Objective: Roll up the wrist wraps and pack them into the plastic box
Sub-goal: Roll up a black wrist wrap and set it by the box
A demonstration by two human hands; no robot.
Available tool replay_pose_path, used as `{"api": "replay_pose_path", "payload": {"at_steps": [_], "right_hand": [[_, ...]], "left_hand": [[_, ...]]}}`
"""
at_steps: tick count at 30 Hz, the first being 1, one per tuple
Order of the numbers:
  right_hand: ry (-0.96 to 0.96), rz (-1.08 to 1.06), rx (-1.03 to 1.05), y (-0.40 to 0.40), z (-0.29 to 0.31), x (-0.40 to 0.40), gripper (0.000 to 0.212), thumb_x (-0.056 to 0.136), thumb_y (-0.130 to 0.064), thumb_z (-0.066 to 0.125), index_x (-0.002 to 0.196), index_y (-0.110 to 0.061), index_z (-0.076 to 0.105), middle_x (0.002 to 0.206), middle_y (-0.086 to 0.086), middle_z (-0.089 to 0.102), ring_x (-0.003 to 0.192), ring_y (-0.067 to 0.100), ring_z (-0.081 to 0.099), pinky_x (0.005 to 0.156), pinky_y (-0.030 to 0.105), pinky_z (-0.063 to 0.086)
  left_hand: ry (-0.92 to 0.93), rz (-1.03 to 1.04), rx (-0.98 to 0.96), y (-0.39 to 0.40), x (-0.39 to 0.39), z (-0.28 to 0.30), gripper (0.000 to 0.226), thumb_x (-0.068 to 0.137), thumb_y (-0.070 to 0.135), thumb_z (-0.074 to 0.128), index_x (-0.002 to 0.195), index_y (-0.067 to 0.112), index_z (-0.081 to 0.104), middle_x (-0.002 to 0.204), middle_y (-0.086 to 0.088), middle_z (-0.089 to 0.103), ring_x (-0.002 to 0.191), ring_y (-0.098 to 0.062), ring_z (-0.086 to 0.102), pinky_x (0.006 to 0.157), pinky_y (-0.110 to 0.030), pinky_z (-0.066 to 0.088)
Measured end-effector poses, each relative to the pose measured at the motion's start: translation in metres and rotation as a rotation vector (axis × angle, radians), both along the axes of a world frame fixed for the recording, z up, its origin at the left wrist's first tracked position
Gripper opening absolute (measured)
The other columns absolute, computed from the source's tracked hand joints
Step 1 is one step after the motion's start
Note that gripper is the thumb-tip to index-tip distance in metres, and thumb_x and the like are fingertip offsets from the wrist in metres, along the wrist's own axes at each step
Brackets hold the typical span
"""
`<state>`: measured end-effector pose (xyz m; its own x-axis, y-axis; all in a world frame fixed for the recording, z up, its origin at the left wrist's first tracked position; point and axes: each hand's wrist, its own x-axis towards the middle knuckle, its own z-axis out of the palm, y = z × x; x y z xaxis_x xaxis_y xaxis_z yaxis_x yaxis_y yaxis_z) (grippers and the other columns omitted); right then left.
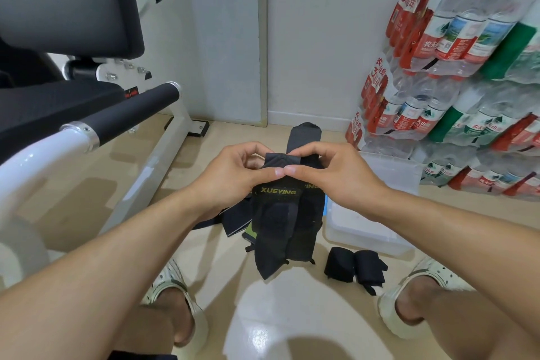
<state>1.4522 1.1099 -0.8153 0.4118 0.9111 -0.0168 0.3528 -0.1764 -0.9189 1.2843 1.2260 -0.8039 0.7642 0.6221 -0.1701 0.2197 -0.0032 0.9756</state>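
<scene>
Left hand [233, 172] and right hand [330, 168] pinch top end of black wrist wrap [276, 213], tail dangling above floor. Risk: loose start, roll unravels.

wrist wrap [277, 213]: black, yellow lettering | plastic box [365, 231]: clear | sandals [175, 286]: white | floor [73, 199]: beige

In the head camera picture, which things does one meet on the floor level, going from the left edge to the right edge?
White exercise machine frame → left hand → right hand, both pinching the wrist wrap → rolled wraps → plastic box → packs of water bottles.
</scene>
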Motion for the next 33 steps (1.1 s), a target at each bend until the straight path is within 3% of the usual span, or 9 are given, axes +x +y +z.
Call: {"api": "replay_pose_path", "payload": {"at_steps": [7, 11, 13, 17, 20, 24, 26, 29, 33], "right_hand": [[0.073, -0.051, 0.061, 0.000, 0.003, 0.000, 0.018, 0.097, -0.027, 0.068, 0.114, -0.029, 0.074, 0.106, -0.010, 0.075, 0.101, 0.009, 0.072, 0.093, 0.041, 0.060], [0.233, -0.153, 0.075, 0.006, 0.004, 0.007, 0.065, 0.097, -0.025, 0.069, 0.152, -0.040, 0.038, 0.131, -0.008, 0.066, 0.110, 0.010, 0.070, 0.094, 0.033, 0.059], [0.296, -0.213, -0.054, 0.008, 0.005, 0.010, 0.075, 0.091, -0.036, 0.075, 0.155, -0.030, 0.037, 0.133, -0.007, 0.062, 0.112, 0.013, 0.068, 0.097, 0.031, 0.056], [0.361, -0.132, -0.235, 0.006, 0.006, 0.009, 0.069, 0.085, -0.044, 0.078, 0.144, -0.017, 0.054, 0.123, 0.003, 0.071, 0.100, 0.014, 0.071, 0.081, 0.022, 0.055], [0.270, 0.041, -0.279, 0.004, 0.008, 0.006, 0.051, 0.082, -0.042, 0.081, 0.129, -0.024, 0.069, 0.112, -0.003, 0.078, 0.100, 0.011, 0.075, 0.095, 0.027, 0.055], [0.154, 0.073, -0.167, 0.000, 0.008, -0.009, 0.014, 0.089, -0.030, 0.078, 0.102, -0.025, 0.080, 0.091, -0.006, 0.080, 0.086, 0.009, 0.077, 0.082, 0.020, 0.058], [0.132, -0.002, -0.106, 0.000, 0.008, -0.015, 0.009, 0.092, -0.029, 0.076, 0.091, -0.021, 0.081, 0.085, -0.004, 0.080, 0.080, 0.012, 0.077, 0.078, 0.024, 0.059], [0.305, -0.078, -0.042, 0.005, 0.009, -0.012, 0.015, 0.094, -0.026, 0.073, 0.094, -0.013, 0.080, 0.090, 0.007, 0.080, 0.082, 0.022, 0.077, 0.083, 0.034, 0.060], [0.462, -0.143, -0.020, 0.011, 0.014, 0.000, 0.010, 0.094, -0.023, 0.073, 0.092, -0.014, 0.077, 0.085, 0.009, 0.078, 0.073, 0.021, 0.074, 0.072, 0.035, 0.060]], "left_hand": [[-0.053, 0.075, -0.048, 0.000, 0.002, 0.002, 0.009, 0.090, 0.009, 0.073, 0.098, 0.007, 0.068, 0.074, -0.001, 0.074, 0.061, -0.008, 0.069, 0.051, -0.015, 0.048], [-0.125, 0.196, -0.066, 0.004, 0.003, 0.003, 0.014, 0.092, 0.012, 0.072, 0.105, 0.008, 0.068, 0.083, -0.004, 0.077, 0.070, -0.011, 0.073, 0.054, -0.018, 0.052], [-0.152, 0.217, -0.076, 0.005, 0.003, 0.003, 0.013, 0.092, 0.012, 0.071, 0.104, 0.009, 0.067, 0.086, -0.004, 0.078, 0.073, -0.012, 0.075, 0.056, -0.019, 0.053], [-0.205, 0.279, -0.064, 0.008, 0.004, 0.003, 0.007, 0.094, 0.011, 0.069, 0.100, 0.011, 0.066, 0.082, -0.001, 0.078, 0.070, -0.011, 0.073, 0.055, -0.019, 0.052], [-0.217, 0.313, -0.051, 0.013, 0.004, 0.001, 0.009, 0.093, 0.014, 0.071, 0.101, 0.012, 0.067, 0.088, -0.004, 0.078, 0.076, -0.015, 0.075, 0.059, -0.022, 0.054], [-0.203, 0.318, -0.078, 0.014, 0.004, 0.000, 0.016, 0.092, 0.016, 0.072, 0.106, 0.011, 0.068, 0.092, -0.008, 0.078, 0.078, -0.018, 0.074, 0.061, -0.025, 0.056], [-0.194, 0.303, -0.130, 0.012, 0.005, 0.001, 0.026, 0.092, 0.021, 0.073, 0.114, 0.010, 0.067, 0.095, -0.009, 0.078, 0.079, -0.019, 0.075, 0.063, -0.026, 0.057], [-0.083, 0.210, -0.209, 0.012, 0.003, -0.001, 0.046, 0.085, 0.032, 0.078, 0.124, 0.013, 0.063, 0.100, -0.004, 0.078, 0.089, -0.017, 0.076, 0.076, -0.034, 0.060], [0.116, 0.070, -0.258, 0.008, 0.000, -0.016, 0.052, 0.083, 0.009, 0.081, 0.129, 0.014, 0.058, 0.106, -0.009, 0.078, 0.099, -0.027, 0.075, 0.088, -0.042, 0.060]]}}
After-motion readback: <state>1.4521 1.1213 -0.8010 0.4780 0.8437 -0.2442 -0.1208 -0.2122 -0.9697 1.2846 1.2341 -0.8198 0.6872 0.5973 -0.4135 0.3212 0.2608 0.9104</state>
